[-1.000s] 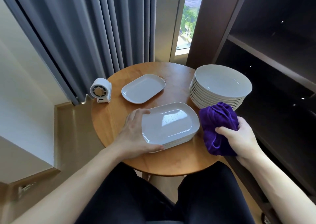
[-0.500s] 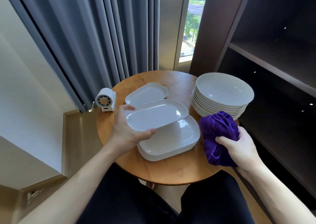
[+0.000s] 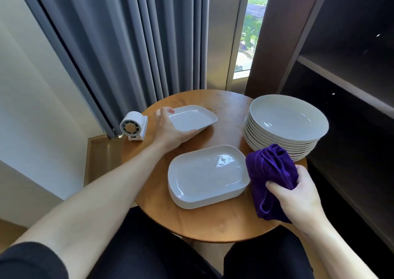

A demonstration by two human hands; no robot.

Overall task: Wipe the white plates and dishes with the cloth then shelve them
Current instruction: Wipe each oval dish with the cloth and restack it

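Left hand (image 3: 170, 130), plate (image 3: 193, 118); right hand (image 3: 298, 196), cloth (image 3: 269, 168)

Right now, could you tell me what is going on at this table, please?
A person sits at a round table of white dishes. The left hand grips one oblong dish at the far side. The right hand holds a bunched purple cloth beside a stack of oblong dishes; round plates are stacked behind it.

Left arm extended forward; left hand (image 3: 170, 129) gripped a rectangular plate (image 3: 193, 118) by its edge. Right hand (image 3: 298, 197) clutched the purple cloth (image 3: 270, 170).
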